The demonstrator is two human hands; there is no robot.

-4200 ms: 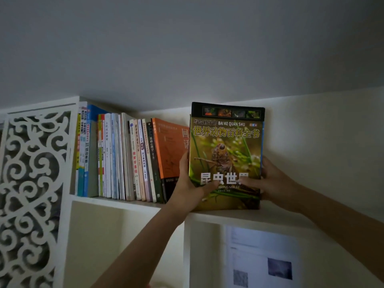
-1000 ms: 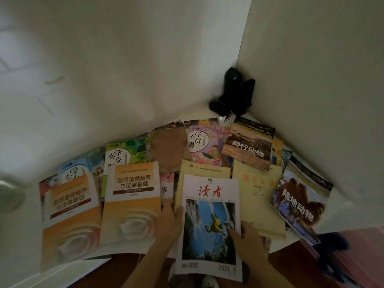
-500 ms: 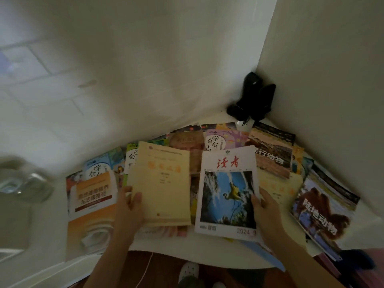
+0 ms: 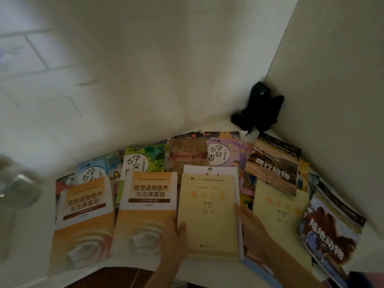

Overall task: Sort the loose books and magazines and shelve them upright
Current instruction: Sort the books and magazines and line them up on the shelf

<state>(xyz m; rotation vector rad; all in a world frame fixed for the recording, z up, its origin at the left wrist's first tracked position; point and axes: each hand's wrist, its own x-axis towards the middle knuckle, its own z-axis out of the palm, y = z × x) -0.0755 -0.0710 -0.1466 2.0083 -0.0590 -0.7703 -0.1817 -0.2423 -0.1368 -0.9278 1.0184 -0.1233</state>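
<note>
A pale yellow book lies on top of a white magazine, of which only the top edge and right edge show. My left hand grips the yellow book's lower left edge, thumb on the cover. My right hand holds the right edge of the stacked pair. Around them loose books lie flat on the white table: two orange-and-white textbooks, a second yellow book, a brown reptile book and a camel-cover book.
Colourful children's books lie further back, partly covered. A black object stands in the corner where the two white walls meet. A blurred glass thing sits at the left edge. The table's front edge runs just below my hands.
The yellow book, held apart at the left half a second ago, now lies on top of the magazine, covering its picture. Both hands have come together on the stack.
</note>
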